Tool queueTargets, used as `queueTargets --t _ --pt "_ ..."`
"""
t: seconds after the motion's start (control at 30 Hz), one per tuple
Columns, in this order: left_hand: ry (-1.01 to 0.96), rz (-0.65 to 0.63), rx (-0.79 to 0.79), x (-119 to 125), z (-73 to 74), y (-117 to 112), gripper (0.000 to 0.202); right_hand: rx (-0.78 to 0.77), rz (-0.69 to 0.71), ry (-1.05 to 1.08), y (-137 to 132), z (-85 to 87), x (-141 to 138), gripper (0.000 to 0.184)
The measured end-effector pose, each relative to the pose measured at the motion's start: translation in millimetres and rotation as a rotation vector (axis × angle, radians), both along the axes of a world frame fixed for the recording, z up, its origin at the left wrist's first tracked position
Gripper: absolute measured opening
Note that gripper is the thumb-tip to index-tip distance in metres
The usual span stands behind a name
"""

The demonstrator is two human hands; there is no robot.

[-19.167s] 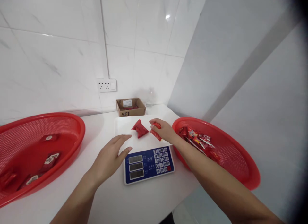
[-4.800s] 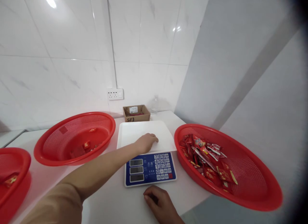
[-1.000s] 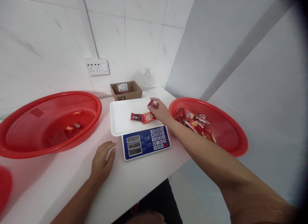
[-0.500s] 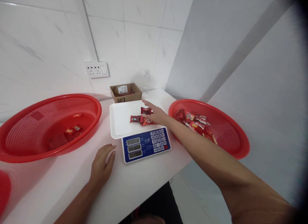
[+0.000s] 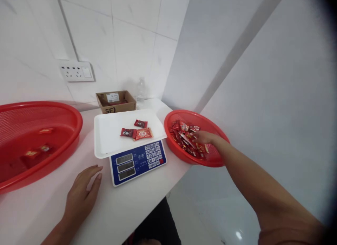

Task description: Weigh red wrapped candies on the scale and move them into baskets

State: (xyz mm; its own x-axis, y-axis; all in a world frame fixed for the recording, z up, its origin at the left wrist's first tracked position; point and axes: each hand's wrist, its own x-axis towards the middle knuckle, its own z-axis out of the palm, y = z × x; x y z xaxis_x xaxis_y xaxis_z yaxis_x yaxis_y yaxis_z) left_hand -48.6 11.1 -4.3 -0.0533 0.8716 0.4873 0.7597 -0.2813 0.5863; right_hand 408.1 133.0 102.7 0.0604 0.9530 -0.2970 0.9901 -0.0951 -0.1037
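Note:
My left hand (image 5: 80, 194) lies flat and open on the white counter, just left of the blue scale (image 5: 138, 162). Three red snack packets (image 5: 137, 131) rest on the scale's white tray (image 5: 107, 138). My right hand (image 5: 204, 137) reaches into the red basket on the right (image 5: 210, 160), over a pile of red packets (image 5: 185, 138). Its fingers point down among the packets, and I cannot make out whether they hold one.
A large red basket (image 5: 65, 146) with a few packets stands at the left. A small cardboard box (image 5: 116, 101) and a clear bottle (image 5: 141, 88) sit at the back by the tiled wall. The counter edge runs close to the right basket.
My right hand has left the scale tray, leaving a third packet there, and moved right into the basket. The left hand stayed on the counter. The view has shifted rightward.

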Motion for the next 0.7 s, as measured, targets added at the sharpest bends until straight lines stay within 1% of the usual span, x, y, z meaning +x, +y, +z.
queueTargets --t 0.1,0.17,0.23,0.27,0.33,0.4,0.43,0.5,0.57,0.63,0.7 --pt "0.019 0.007 -0.023 -2 -2.5 0 0.028 -0.154 -0.052 -0.018 -11 -17.5 14 0.058" --pt "0.038 0.012 -0.023 -4 -3.9 1 0.028 -0.217 -0.068 -0.018 -14 -29.1 16 0.069" --pt "0.051 0.01 -0.002 -6 -4.3 1 0.027 -0.248 -0.074 -0.027 -15 -37.8 15 0.076" --pt "0.053 0.008 0.012 -6 -4.1 1 0.027 -0.25 -0.075 -0.037 -14 -40.4 14 0.073" --pt "0.058 0.0 0.039 -6 -3.2 1 0.027 -0.237 -0.078 -0.061 -10 -41.2 12 0.055" --pt "0.067 -0.006 0.055 -5 -2.6 2 0.026 -0.219 -0.079 -0.073 -6 -36.4 11 0.034" --pt "0.072 -0.007 0.056 -5 -2.5 2 0.026 -0.209 -0.077 -0.071 -4 -32.3 11 0.029" --pt "0.07 -0.006 0.06 -4 -2.8 3 0.026 -0.18 -0.067 -0.058 1 -23.2 8 0.027" --pt "0.065 -0.006 0.061 -4 -2.9 3 0.026 -0.142 -0.048 -0.048 4 -16.9 4 0.032" --pt "0.062 -0.004 0.068 -4 -2.3 3 0.026 -0.116 -0.018 -0.047 7 -16.7 -2 0.033" --pt "0.071 0.002 0.066 -5 -1.4 3 0.026 -0.106 0.008 -0.06 9 -22.5 -10 0.025"
